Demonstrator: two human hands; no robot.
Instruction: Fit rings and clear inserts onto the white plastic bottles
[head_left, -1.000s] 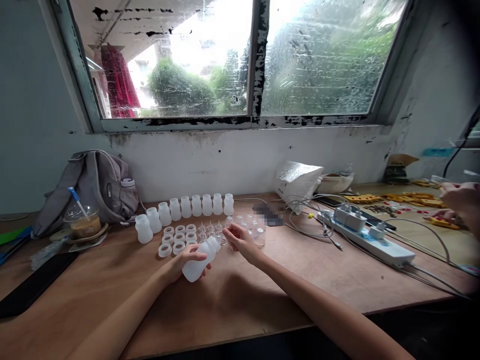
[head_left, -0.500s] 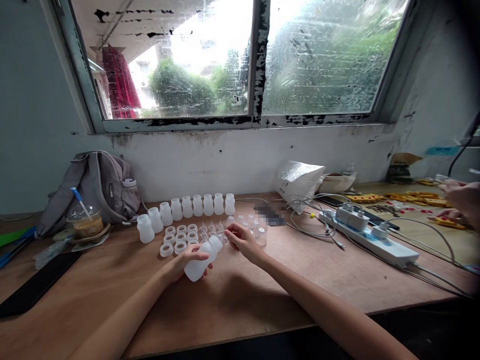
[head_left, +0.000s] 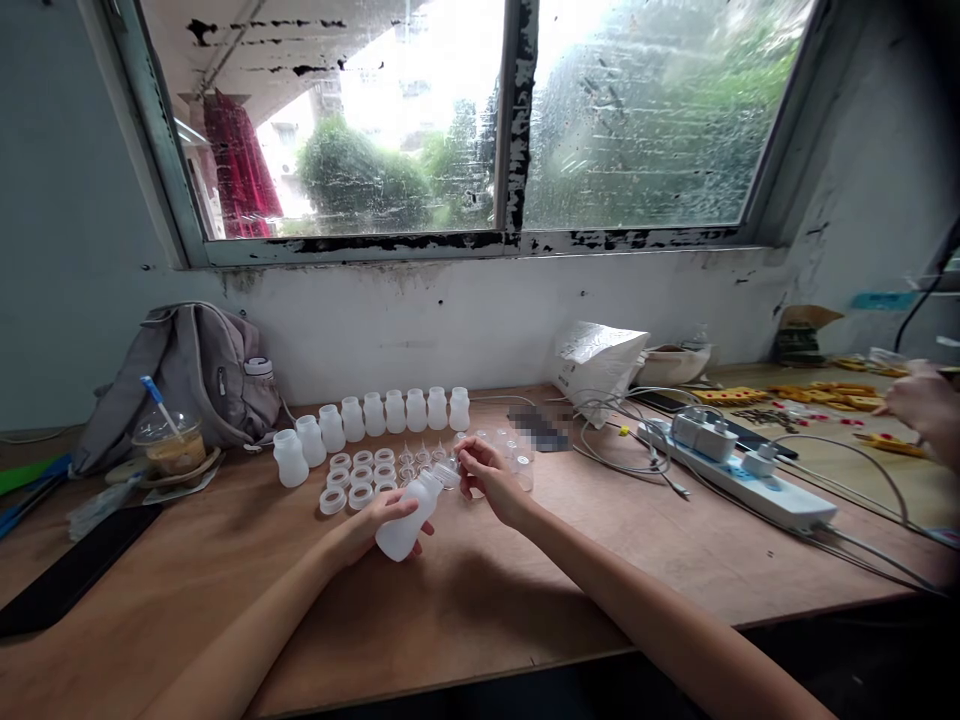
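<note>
My left hand (head_left: pixel 395 515) is wrapped round a frosted white baby bottle (head_left: pixel 407 520), tilted with its neck up to the right. At the bottle's mouth, my right hand (head_left: pixel 486 472) pinches a clear nipple (head_left: pixel 448 473), partly hidden by the fingers. White collar rings (head_left: pixel 361 475) lie in rows left of the bottle. Behind it stand several clear nipples (head_left: pixel 422 456). Clear caps (head_left: pixel 523 466) are partly hidden behind my right hand. A curved row of frosted bottles (head_left: pixel 374 413) stands upright at the back.
To the left are a backpack (head_left: pixel 187 380), an iced drink cup (head_left: pixel 171 440) and a black flat case (head_left: pixel 75 570). On the right lie a power strip (head_left: pixel 750 480), loose cables and a silver pouch (head_left: pixel 600 360). Another person's hand (head_left: pixel 922 400) is near yellow parts (head_left: pixel 840 395).
The bottle has moved slightly right and tipped more upright in my left hand. My right hand has shifted a little up and right, with the clear nipple now visible at the bottle's mouth.
</note>
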